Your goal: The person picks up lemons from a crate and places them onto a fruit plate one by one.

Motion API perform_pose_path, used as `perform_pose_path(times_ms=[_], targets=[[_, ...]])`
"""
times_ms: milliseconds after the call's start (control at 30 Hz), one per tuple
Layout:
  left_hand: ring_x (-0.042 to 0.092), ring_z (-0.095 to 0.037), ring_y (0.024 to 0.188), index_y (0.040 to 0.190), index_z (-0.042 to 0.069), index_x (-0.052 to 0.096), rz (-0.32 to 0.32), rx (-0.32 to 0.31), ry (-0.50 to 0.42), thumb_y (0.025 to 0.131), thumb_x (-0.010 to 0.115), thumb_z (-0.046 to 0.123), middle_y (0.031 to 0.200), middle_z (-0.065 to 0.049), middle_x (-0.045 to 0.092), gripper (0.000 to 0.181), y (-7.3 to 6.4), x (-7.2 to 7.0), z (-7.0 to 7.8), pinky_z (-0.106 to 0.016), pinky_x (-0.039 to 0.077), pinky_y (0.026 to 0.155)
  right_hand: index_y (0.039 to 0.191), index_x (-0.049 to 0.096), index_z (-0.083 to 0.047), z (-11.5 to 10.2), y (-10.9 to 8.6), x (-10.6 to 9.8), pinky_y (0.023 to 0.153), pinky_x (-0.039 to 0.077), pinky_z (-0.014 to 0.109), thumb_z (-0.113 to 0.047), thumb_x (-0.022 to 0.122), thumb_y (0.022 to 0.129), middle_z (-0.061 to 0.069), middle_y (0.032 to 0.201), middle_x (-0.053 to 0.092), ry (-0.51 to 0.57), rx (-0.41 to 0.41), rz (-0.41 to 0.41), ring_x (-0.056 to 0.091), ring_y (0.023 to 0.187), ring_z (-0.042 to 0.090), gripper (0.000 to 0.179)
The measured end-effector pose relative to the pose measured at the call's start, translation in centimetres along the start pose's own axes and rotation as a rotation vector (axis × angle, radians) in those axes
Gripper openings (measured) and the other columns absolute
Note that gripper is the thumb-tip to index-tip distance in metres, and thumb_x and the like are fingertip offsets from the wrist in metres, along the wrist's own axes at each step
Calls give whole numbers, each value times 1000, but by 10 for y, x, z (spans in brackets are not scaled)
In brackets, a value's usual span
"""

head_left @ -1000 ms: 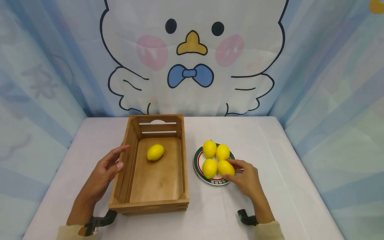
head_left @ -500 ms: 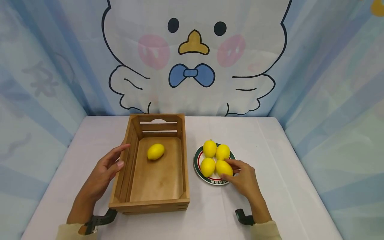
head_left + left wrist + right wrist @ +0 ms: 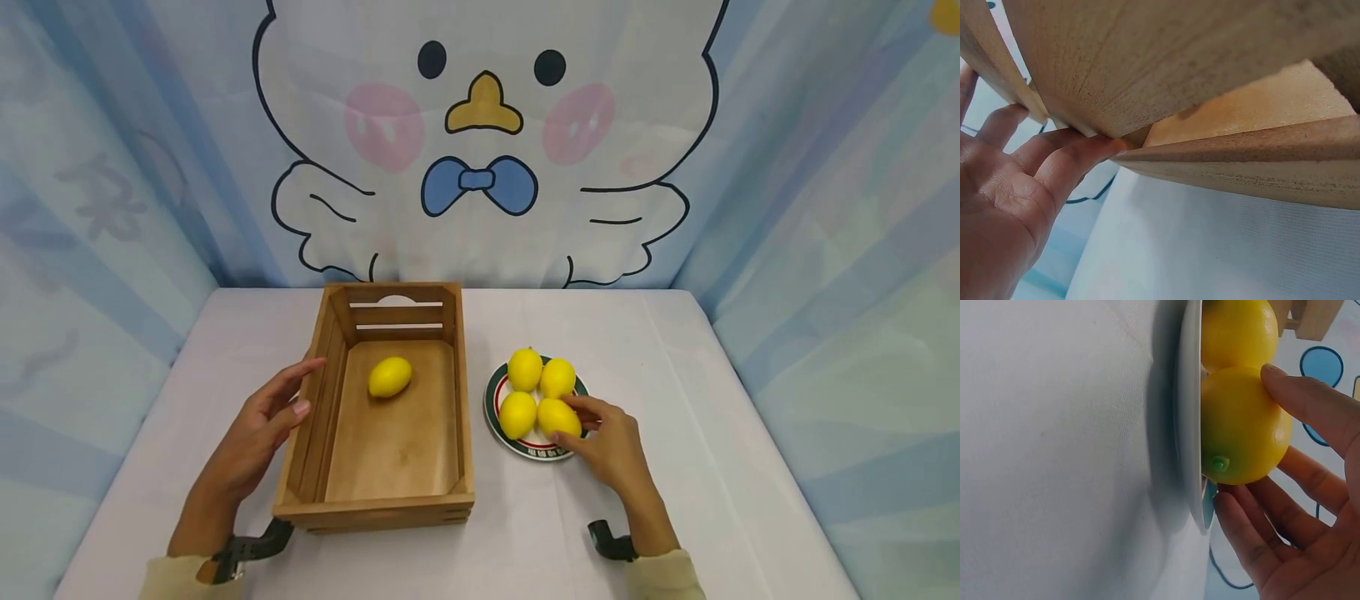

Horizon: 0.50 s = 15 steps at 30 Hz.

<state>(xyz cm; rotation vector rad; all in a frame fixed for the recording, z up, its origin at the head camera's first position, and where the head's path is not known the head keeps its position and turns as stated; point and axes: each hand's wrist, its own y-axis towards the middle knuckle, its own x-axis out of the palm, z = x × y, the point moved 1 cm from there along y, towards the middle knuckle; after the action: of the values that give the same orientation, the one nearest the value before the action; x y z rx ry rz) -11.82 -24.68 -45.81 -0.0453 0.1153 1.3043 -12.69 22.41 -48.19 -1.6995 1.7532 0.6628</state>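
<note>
My right hand [image 3: 613,443] pinches a yellow lemon [image 3: 557,419] between thumb and fingers at the right front of a small plate [image 3: 491,407] with a green and red rim. In the right wrist view this lemon [image 3: 1241,425] has a green stem tip and sits right at the plate's edge, against another lemon [image 3: 1241,331]. Several lemons are on the plate. My left hand [image 3: 251,433] touches the left side of a wooden crate [image 3: 375,507], fingers extended along its slats [image 3: 1147,56]. One lemon [image 3: 390,377] lies inside the crate, toward the back.
A white cloth covers the table [image 3: 645,350]. Behind it hangs a curtain [image 3: 480,242] with a cartoon bird, and more blue curtains close in both sides. Dark camera mounts [image 3: 611,542] are strapped to both wrists.
My right hand has shifted slightly left with the pinched lemon, and the lemon beside it has moved a little left too. The left hand stays on the crate.
</note>
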Motion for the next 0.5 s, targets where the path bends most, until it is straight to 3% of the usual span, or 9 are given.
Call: perform_pose_path(times_ms=[367, 500], targets=[[-4, -52, 163, 166, 18, 36, 7, -13, 1, 111, 51, 12, 180, -14, 9, 57, 0, 1, 1, -92, 8, 111, 141, 69, -17, -4, -2, -9, 110, 54, 53, -23, 90, 87, 14, 143, 68, 8, 32, 28, 68, 124, 35, 58], [-3, -52, 163, 166, 18, 36, 13, -19, 17, 111, 51, 13, 180, -14, 9, 57, 0, 2, 1, -92, 9, 111, 140, 70, -16, -4, 1, -12, 113, 52, 55, -20, 89, 88, 12, 144, 68, 26, 7, 71, 66, 127, 36, 56]])
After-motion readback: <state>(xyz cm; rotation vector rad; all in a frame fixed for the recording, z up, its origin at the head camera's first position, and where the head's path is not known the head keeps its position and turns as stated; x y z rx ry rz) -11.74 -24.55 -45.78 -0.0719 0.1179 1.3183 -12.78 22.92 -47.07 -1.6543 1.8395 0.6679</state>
